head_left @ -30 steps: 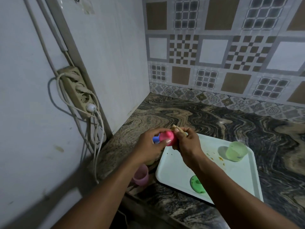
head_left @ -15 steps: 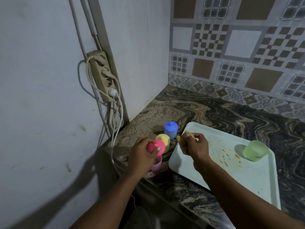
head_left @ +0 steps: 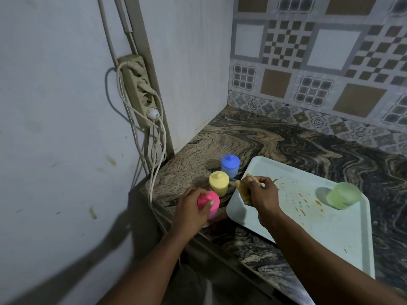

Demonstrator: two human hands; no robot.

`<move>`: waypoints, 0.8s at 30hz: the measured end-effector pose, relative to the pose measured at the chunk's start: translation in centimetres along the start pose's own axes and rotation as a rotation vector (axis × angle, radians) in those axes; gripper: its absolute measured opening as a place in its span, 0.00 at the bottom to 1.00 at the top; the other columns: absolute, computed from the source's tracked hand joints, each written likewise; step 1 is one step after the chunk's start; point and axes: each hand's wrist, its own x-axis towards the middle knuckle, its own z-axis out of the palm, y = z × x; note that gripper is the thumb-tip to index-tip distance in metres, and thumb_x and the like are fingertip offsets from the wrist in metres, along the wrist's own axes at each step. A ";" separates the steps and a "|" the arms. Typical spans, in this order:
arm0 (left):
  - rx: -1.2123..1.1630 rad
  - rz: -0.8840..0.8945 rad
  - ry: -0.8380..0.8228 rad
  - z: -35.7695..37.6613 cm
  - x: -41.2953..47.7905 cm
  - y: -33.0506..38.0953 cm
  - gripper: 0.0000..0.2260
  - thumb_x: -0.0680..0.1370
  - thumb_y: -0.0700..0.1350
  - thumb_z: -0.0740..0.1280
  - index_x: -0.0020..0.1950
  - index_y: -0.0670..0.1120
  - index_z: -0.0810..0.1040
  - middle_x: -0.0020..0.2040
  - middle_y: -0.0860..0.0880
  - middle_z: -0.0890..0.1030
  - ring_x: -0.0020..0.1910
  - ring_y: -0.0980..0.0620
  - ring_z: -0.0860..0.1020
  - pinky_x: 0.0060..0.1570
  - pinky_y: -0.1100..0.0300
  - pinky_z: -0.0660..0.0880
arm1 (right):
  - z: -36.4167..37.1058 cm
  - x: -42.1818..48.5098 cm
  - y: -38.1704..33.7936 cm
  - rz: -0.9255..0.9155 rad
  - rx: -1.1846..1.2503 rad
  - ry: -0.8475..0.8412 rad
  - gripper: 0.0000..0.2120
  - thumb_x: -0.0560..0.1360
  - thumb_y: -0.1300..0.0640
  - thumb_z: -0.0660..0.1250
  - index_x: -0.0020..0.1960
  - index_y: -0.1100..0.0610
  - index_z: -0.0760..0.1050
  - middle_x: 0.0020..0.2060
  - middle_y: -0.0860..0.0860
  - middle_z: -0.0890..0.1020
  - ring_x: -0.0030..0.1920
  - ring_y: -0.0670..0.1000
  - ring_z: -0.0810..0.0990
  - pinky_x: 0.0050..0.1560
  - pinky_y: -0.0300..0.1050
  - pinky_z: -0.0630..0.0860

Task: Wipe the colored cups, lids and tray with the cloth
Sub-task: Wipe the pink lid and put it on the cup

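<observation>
My left hand [head_left: 191,209] grips the pink lid [head_left: 208,201], which sits on top of the pink cup [head_left: 213,214] at the counter's front left edge. Behind it stand a yellow lidded cup [head_left: 218,183] and a blue lidded cup [head_left: 230,165]. My right hand [head_left: 263,194] holds a crumpled yellowish cloth [head_left: 244,187] above the left end of the white tray [head_left: 286,219]. A green cup [head_left: 343,195] without a lid stands at the tray's far right. Orange stains dot the tray between my right hand and the green cup.
The marbled counter [head_left: 275,139] runs into a corner with a patterned tile wall behind. On the left wall hangs a power strip [head_left: 141,91] with white cables [head_left: 154,150] dangling down beside the counter's left edge.
My left hand carried the pink lid down and left onto the pink cup. My right hand with the cloth separated from it and now hovers over the tray's left end. The camera view shifted left.
</observation>
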 end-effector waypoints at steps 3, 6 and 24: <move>-0.016 -0.009 -0.017 0.1 0.1 0.1 0.06 0.75 0.47 0.71 0.50 0.55 0.76 0.51 0.54 0.79 0.50 0.54 0.76 0.47 0.60 0.72 | 0.1 0.0 0.3 0.012 0.001 -0.007 0.11 0.80 0.51 0.67 0.54 0.59 0.73 0.41 0.60 0.87 0.35 0.56 0.82 0.34 0.48 0.77; -0.025 -0.026 -0.041 0.1 0.2 0.1 0.06 0.76 0.48 0.71 0.47 0.54 0.74 0.48 0.54 0.78 0.48 0.54 0.76 0.43 0.61 0.69 | 0.4 -0.1 0.6 0.027 0.011 -0.011 0.12 0.80 0.51 0.67 0.54 0.60 0.73 0.40 0.59 0.87 0.35 0.53 0.83 0.32 0.46 0.77; 0.013 -0.098 -0.015 1.1 0.1 0.8 0.11 0.78 0.48 0.68 0.60 0.54 0.77 0.58 0.51 0.81 0.57 0.49 0.78 0.55 0.49 0.78 | -0.4 -1.1 0.5 0.390 0.216 -0.242 0.18 0.79 0.44 0.66 0.52 0.59 0.82 0.46 0.57 0.87 0.46 0.56 0.84 0.45 0.49 0.78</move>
